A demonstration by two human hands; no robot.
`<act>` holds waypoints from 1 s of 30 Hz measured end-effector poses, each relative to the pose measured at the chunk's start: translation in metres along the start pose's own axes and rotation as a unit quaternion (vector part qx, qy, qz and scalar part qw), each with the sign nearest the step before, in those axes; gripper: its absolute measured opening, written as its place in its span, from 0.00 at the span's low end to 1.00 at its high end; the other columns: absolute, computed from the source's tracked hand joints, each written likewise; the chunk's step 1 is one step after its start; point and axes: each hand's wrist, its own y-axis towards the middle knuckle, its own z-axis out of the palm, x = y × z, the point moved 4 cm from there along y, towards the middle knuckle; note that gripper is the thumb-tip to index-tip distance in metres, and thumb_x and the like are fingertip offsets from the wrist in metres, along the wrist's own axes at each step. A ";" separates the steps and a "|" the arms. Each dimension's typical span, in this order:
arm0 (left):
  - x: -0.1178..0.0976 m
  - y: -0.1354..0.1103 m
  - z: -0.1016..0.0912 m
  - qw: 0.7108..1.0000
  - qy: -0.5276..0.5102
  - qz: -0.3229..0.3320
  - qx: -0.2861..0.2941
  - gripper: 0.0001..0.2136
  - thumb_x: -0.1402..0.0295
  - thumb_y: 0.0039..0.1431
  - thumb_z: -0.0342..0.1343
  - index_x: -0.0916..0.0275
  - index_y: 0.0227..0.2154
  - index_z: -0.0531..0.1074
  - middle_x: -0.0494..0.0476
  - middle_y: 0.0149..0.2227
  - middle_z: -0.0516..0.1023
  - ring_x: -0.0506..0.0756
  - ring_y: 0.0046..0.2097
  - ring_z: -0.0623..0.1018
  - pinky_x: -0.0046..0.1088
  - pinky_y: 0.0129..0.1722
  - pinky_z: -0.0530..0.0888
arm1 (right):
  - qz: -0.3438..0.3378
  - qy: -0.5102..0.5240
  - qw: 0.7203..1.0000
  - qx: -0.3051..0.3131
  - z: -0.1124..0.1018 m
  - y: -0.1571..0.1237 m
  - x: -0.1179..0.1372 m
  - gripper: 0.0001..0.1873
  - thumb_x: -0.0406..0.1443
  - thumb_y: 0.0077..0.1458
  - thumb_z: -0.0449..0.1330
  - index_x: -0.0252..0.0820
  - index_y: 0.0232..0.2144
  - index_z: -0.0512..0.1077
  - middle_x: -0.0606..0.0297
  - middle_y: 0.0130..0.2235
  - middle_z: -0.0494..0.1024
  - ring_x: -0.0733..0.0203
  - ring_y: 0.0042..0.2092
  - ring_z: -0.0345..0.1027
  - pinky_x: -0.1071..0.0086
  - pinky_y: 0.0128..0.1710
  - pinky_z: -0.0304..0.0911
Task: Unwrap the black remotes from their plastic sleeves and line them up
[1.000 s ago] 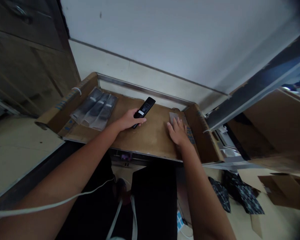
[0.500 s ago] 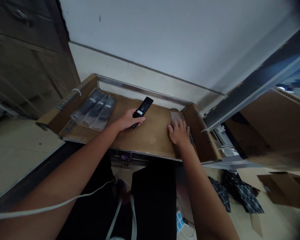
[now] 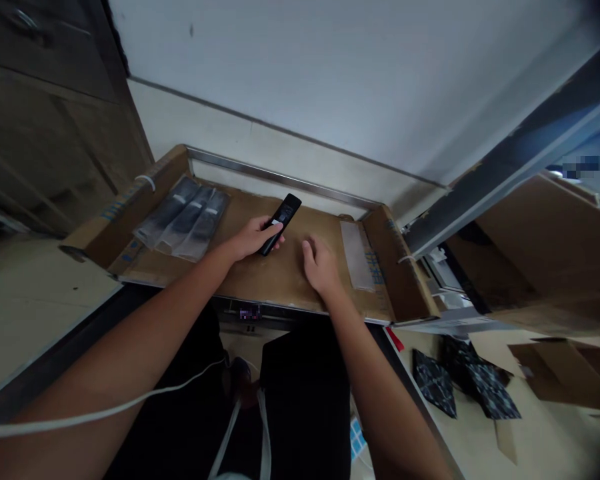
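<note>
The left hand (image 3: 253,240) clenched a black remote (image 3: 281,223) near the middle of the cardboard worktop (image 3: 285,283), its tip pointing toward the back edge. The right hand (image 3: 320,267) lay empty and relaxed near the front edge, between the remote and a pale sheet (image 3: 356,255).

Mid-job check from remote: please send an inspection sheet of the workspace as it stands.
Surface: brown cardboard tray, flaps raised at both ends.
Job's things: black remote control; three bagged remotes; pale flat sheet.
Clutter: black patterned bags on the floor.
Hands: left hand grips the black remote control; right hand rests on the tray, beside the pale flat sheet.
Cables: white cable across the left forearm.
Surroundings: dark wooden cabinet, white wall.
</note>
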 end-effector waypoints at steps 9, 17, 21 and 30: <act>0.003 0.006 -0.007 0.991 0.124 0.053 -0.003 0.18 0.52 0.60 0.55 0.65 0.33 0.77 0.56 0.33 0.79 0.53 0.35 0.76 0.28 0.38 0.72 | 0.041 0.358 0.932 -0.026 0.061 0.037 0.035 0.34 0.49 0.58 0.56 0.42 0.63 0.60 0.58 0.52 0.75 0.56 0.52 0.70 0.61 0.55 0.66; 0.001 0.003 -0.001 0.985 0.153 0.067 -0.035 0.11 0.61 0.58 0.57 0.65 0.34 0.77 0.53 0.29 0.75 0.49 0.28 0.71 0.25 0.30 0.68 | 0.136 -0.129 0.982 -0.025 -0.002 0.027 0.003 0.38 0.38 0.58 0.56 0.32 0.68 0.55 0.39 0.55 0.69 0.40 0.52 0.69 0.51 0.52 0.66; -0.003 0.000 0.001 0.984 0.166 0.069 -0.022 0.10 0.63 0.59 0.56 0.65 0.33 0.77 0.53 0.28 0.75 0.48 0.28 0.71 0.24 0.30 0.67 | 0.173 -0.258 0.950 -0.041 -0.020 0.018 -0.019 0.31 0.37 0.63 0.49 0.29 0.66 0.58 0.33 0.54 0.67 0.36 0.52 0.68 0.50 0.49 0.65; -0.007 -0.003 0.001 0.985 0.160 0.054 -0.026 0.09 0.65 0.59 0.55 0.65 0.32 0.77 0.53 0.27 0.74 0.48 0.28 0.70 0.24 0.28 0.66 | 0.149 -0.305 0.939 -0.058 -0.028 0.011 -0.040 0.26 0.36 0.65 0.45 0.30 0.60 0.65 0.35 0.52 0.71 0.36 0.55 0.64 0.49 0.50 0.62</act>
